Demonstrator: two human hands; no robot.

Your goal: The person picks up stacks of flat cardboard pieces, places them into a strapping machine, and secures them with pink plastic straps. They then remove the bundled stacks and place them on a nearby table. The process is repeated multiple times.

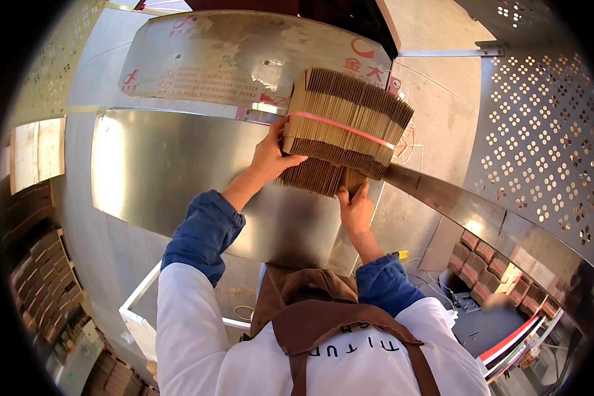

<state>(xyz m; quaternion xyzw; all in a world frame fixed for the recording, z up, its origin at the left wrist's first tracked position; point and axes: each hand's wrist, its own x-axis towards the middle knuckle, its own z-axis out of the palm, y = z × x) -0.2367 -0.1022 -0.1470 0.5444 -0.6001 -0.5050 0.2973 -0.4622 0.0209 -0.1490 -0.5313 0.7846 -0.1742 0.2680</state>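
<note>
A thick bundle of brown folded cardboard pieces (346, 105) stands over the metal table, bound round its middle by a pink strap (340, 126). My left hand (269, 158) grips its left end, thumb along the near side and fingers reaching up the edge. Beneath the bundle's near side shows a second row of cardboard pieces (313, 175), partly hidden by it. My right hand (356, 210) is closed on a brown cardboard piece (354, 181) at the right end of that lower row. How far its fingers reach underneath is hidden.
The shiny metal table (178, 168) lies under my arms, with a printed metal plate (204, 63) behind it. A long metal rail (455, 204) runs off to the right, below a perforated panel (534, 138). Stacked cardboard bundles (475, 264) stand lower right, more stacks (46, 277) far left.
</note>
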